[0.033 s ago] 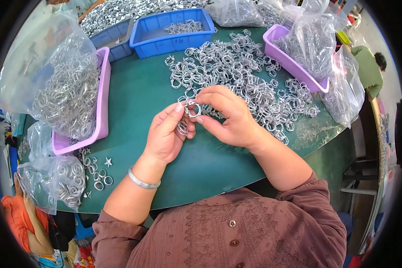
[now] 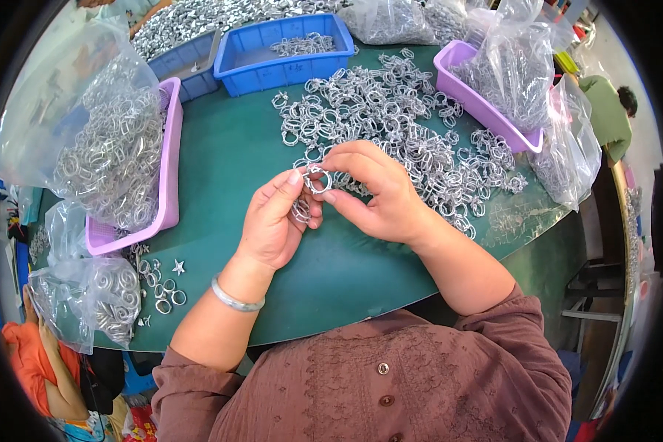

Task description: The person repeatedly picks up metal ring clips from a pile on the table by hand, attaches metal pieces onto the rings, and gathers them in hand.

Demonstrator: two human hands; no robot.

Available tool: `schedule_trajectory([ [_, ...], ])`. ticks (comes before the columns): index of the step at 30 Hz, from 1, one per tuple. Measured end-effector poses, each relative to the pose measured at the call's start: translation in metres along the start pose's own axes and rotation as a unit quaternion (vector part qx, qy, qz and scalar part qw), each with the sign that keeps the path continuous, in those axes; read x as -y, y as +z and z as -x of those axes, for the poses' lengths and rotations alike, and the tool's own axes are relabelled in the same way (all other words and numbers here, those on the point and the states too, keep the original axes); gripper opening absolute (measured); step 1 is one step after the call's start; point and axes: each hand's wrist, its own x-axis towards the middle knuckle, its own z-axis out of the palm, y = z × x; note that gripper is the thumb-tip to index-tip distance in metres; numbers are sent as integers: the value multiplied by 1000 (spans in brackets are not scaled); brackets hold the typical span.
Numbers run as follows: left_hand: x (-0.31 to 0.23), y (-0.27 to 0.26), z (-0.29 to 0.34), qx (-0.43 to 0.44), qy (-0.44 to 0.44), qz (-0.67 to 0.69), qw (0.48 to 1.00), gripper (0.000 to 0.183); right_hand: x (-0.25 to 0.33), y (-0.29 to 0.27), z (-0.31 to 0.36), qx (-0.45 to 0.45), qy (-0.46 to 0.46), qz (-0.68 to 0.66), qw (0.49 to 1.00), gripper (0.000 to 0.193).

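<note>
Over the middle of the green table, my left hand [image 2: 276, 217] and my right hand [image 2: 379, 193] meet at a silvery metal ring [image 2: 319, 190]. The left thumb and forefinger pinch its left side. On the right, my other thumb and fingers grip the same ring. Below it, a second cluster of small silvery rings [image 2: 300, 211] sits within the curled fingers of my left hand. Just beyond both hands spreads a large pile of similar ring-shaped metal pieces [image 2: 383, 110]. Fine detail of the held ring is too small to make out.
At left a lilac basket [image 2: 171, 158] holds a bag of metal pieces; another lilac basket [image 2: 486, 110] stands far right. A blue bin [image 2: 287, 74] is at the back. Loose rings and a star [image 2: 179, 267] lie near a bag of spirals [image 2: 116, 295]. A person in orange [image 2: 33, 361] is lower left.
</note>
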Motion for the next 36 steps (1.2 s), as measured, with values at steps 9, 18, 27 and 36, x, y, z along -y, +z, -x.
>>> schedule_trajectory([
  [9, 3, 5, 2, 37, 69, -84, 993, 37, -6, 0, 3, -13, 33, -27, 999, 21],
  [18, 4, 3, 3, 20, 50, -80, 995, 33, -1, -1, 2, -18, 25, -17, 999, 26],
  [27, 5, 3, 1, 40, 95, -88, 991, 33, 1, 0, 3, -27, 53, -73, 996, 31],
  [36, -6, -14, -7, -38, 33, 129, 990, 29, -19, -30, -7, -126, 137, 19, 982, 21],
])
